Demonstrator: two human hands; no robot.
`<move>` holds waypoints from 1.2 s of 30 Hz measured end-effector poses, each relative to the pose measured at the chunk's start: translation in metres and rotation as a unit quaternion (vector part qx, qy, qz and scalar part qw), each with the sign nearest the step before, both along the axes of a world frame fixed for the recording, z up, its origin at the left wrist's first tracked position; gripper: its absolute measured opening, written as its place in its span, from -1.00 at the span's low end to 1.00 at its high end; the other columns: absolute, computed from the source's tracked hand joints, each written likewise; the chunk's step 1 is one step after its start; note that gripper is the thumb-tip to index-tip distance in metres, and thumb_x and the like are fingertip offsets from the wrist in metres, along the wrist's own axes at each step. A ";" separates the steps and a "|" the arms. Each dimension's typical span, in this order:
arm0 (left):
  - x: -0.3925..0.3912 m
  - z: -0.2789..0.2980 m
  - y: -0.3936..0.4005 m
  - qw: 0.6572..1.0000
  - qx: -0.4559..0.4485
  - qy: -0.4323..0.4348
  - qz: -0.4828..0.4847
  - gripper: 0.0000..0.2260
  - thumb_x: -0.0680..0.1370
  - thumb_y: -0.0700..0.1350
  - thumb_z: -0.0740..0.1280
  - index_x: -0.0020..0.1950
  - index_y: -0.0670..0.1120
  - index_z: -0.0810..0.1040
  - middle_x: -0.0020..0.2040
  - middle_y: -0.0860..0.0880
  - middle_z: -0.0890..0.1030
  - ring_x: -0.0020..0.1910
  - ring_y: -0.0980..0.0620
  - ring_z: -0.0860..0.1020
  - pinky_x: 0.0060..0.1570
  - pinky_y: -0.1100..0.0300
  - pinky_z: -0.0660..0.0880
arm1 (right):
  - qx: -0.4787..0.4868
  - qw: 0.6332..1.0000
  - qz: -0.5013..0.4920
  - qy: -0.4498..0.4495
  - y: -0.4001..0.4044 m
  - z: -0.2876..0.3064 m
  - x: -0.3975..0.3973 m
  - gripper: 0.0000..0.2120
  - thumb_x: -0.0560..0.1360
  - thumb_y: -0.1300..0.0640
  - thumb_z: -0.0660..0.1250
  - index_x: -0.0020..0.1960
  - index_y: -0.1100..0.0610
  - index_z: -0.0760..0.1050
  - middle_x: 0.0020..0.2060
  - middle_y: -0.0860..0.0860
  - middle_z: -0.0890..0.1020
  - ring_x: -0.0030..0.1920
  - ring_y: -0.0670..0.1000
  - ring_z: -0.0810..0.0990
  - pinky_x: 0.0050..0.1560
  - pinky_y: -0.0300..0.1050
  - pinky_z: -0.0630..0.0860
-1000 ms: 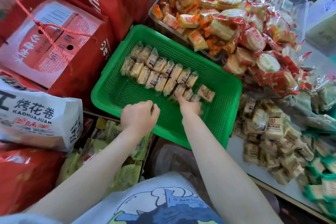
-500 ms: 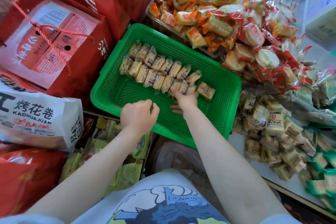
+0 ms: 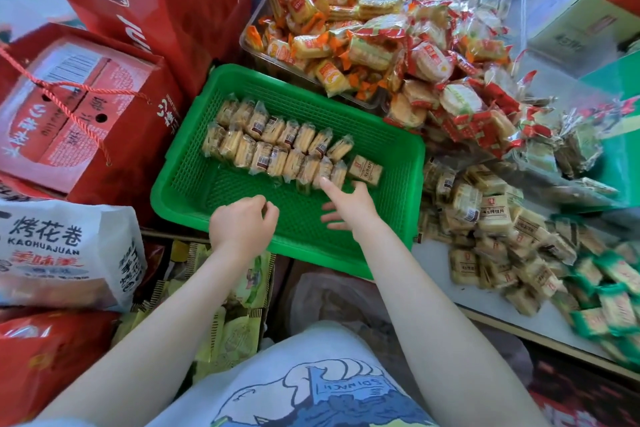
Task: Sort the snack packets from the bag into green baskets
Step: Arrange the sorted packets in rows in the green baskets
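Green plastic mesh basket (image 3: 194,184): I see spread-fingered right hand (image 3: 349,206) touching near end of clear-wrapped biscuit packet row (image 3: 277,146); left hand (image 3: 242,227) curled, contents unclear.

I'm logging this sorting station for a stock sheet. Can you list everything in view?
basket: one, green, centre.
packets in basket: two rows plus one loose, tan, mid-basket.
orange packets: many, clear tray behind basket.
red-and-white packets: many, right of tray.
tan packets: pile, white surface at right.
green packets: several, far right.
red boxes: two, left.
white bag: one, lower left.
left hand: fingers curled, over near rim.
right hand: forefinger on near row.
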State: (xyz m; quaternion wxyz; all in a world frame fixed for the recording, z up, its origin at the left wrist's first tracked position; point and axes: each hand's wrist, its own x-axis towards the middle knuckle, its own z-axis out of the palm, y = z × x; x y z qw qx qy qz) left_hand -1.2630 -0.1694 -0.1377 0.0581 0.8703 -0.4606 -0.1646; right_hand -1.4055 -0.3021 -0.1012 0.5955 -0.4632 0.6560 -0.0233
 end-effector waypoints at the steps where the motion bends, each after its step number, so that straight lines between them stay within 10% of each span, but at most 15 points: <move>1: 0.000 0.001 -0.001 1.000 -0.001 0.007 -0.001 -0.64 0.67 0.05 0.10 -0.27 -0.07 0.40 -0.39 0.01 0.46 -0.46 -0.04 0.43 -0.49 0.21 0.24 | -0.012 1.000 -0.005 -0.024 0.001 0.008 -0.011 -0.17 0.54 -0.17 0.39 0.61 0.07 0.03 0.06 0.12 0.67 -0.17 0.04 0.73 -0.16 -0.04 0.69; 7: -0.076 0.017 -0.025 0.987 -0.067 0.096 -0.107 -0.66 0.65 0.05 0.19 -0.28 -0.06 0.38 -0.38 0.00 0.46 -0.41 -0.05 0.45 -0.46 0.13 0.28 | -0.115 0.978 -0.139 -0.104 0.002 0.035 -0.109 -0.77 0.62 0.00 0.33 0.10 0.17 0.55 -0.17 0.11 0.69 -0.30 0.04 0.67 -0.25 -0.09 0.63; 15: -0.171 0.005 -0.053 0.973 -0.026 0.109 -0.202 -0.59 0.66 0.08 0.13 -0.30 -0.12 0.38 -0.39 -0.03 0.44 -0.39 -0.06 0.44 -0.46 0.11 0.22 | -0.030 0.891 -0.443 -0.096 -0.033 -0.001 -0.206 -0.65 0.60 0.00 0.36 0.22 0.24 0.45 0.06 0.17 0.60 -0.09 0.08 0.65 -0.17 -0.06 0.64; 18: -0.171 0.005 -0.054 0.977 -0.030 0.095 -0.191 -0.56 0.66 0.11 0.13 -0.35 -0.10 0.31 -0.44 -0.03 0.40 -0.44 -0.04 0.40 -0.47 0.11 0.17 | 0.046 0.876 -0.459 -0.136 -0.053 -0.019 -0.202 -0.34 0.47 -0.22 0.45 0.39 0.15 0.39 0.29 0.15 0.51 0.18 0.16 0.58 0.04 0.04 0.66; 27: -0.174 0.007 -0.053 0.981 -0.051 0.097 -0.157 -0.52 0.63 0.18 0.02 -0.42 -0.04 0.24 -0.52 0.00 0.32 -0.54 0.03 0.29 -0.51 0.13 0.09 | 0.065 0.867 -0.470 -0.152 -0.067 -0.041 -0.202 -0.14 0.21 -0.33 0.54 0.37 0.09 0.43 0.22 0.08 0.58 0.16 0.10 0.60 0.16 0.02 0.57; 31: -0.174 0.004 -0.052 0.981 -0.061 0.090 -0.162 -0.50 0.57 0.24 -0.06 -0.44 -0.04 0.23 -0.53 0.00 0.31 -0.55 0.04 0.28 -0.52 0.14 0.08 | 0.056 0.866 -0.452 -0.205 -0.039 -0.025 -0.219 -0.71 0.53 -0.09 0.40 0.06 0.12 0.50 -0.05 0.09 0.59 -0.09 0.04 0.56 -0.12 -0.11 0.50; 36: -0.177 0.008 -0.059 0.975 -0.048 0.194 -0.093 -0.53 0.65 0.19 0.13 -0.33 -0.08 0.39 -0.43 -0.02 0.45 -0.43 -0.03 0.43 -0.41 0.03 0.26 | 0.053 0.893 -0.357 -0.269 0.019 -0.016 -0.244 -0.71 0.60 0.09 0.33 0.28 0.18 0.47 -0.02 0.14 0.62 -0.16 0.06 0.63 -0.18 -0.08 0.54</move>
